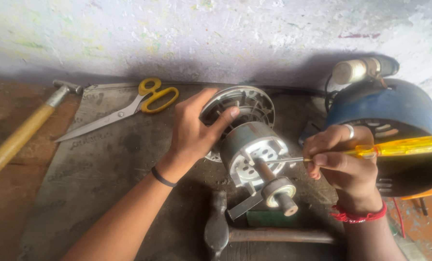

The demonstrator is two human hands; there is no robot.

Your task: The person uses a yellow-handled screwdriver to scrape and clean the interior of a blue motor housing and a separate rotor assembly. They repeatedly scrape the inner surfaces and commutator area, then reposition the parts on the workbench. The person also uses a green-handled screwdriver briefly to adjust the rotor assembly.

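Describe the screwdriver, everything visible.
The screwdriver has a translucent yellow handle, plastic by its look, and a thin bare metal shaft. It lies almost level, handle out to the right, tip at the pale end face of the motor beside the central shaft. The right hand grips it where handle meets shaft. Whether the tip sits in a screw head cannot be told.

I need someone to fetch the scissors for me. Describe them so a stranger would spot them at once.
Start at the pale, paint-flecked wall along the back of the workbench. Just below it, left of the left hand gripping the motor, lie the scissors, blades pointing left. Their yellow loop handles set them apart from the wooden-handled hammer further left.
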